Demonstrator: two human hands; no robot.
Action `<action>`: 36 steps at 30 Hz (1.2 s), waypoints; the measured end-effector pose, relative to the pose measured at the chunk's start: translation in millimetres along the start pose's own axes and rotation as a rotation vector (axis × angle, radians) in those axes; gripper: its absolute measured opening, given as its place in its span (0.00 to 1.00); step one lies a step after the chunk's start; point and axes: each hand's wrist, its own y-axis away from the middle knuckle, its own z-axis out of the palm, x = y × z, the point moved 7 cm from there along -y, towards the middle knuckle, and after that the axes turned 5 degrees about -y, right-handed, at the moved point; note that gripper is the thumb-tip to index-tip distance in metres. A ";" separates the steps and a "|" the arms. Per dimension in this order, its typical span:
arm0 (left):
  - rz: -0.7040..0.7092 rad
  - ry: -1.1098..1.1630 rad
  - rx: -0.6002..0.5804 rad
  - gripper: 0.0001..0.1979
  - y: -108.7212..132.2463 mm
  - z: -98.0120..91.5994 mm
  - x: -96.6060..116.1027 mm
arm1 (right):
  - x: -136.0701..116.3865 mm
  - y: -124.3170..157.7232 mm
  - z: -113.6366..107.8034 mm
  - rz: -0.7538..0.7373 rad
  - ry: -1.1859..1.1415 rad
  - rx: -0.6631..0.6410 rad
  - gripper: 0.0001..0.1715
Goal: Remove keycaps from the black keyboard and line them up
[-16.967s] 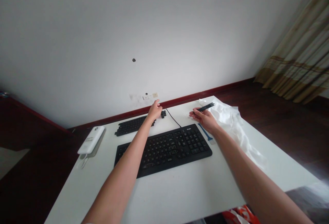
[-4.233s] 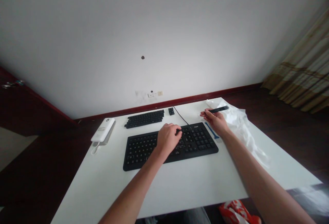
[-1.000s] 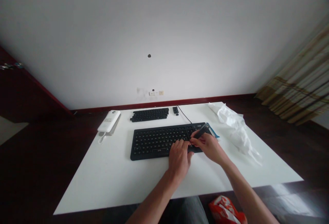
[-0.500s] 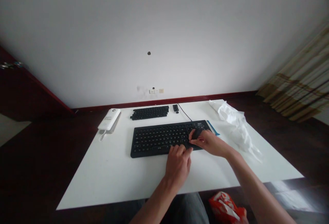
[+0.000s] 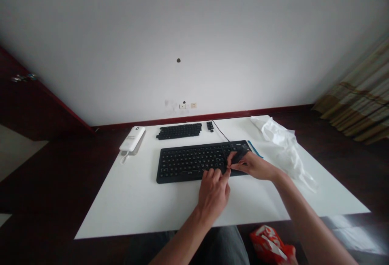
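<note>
A black keyboard [image 5: 188,161], with most of its keycaps off, lies on the white table. My left hand [image 5: 214,190] rests at its front edge, fingers down on the frame and index finger stretched towards the right. Above the keyboard's right part, my right hand [image 5: 247,165] is closed around a dark tool with a thick handle [image 5: 240,155]. The tool slants down to the keys beside the left index fingertip; its tip is hidden by my fingers. Behind the keyboard, loose black keycaps [image 5: 179,131] lie in rows, with a smaller keycap group [image 5: 210,126] to their right.
A thin blue strip-like tool [image 5: 255,150] lies right of the keyboard. Farther right is a crumpled white plastic bag [image 5: 281,137]. A white device with a strap [image 5: 133,139] lies at the left. A black cable [image 5: 221,130] runs backwards. Below the table is a red bag [image 5: 269,242].
The view has shifted slightly. My right hand's fingertips and the tool have come closer to my left index fingertip. The tool now stands out more clearly above my right hand.
</note>
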 end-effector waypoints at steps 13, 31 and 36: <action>-0.057 0.033 0.077 0.19 -4.2 -0.7 -3.5 | 23.2 1.2 -11.0 -0.019 -0.136 0.003 0.17; -0.060 0.198 -0.051 0.06 -52.0 -4.4 -25.7 | 123.7 -15.4 -130.4 -0.055 -0.654 0.843 0.23; 0.036 0.141 -0.021 0.05 -61.7 -12.1 -27.5 | 134.9 -16.7 -134.5 -0.025 -0.700 0.864 0.23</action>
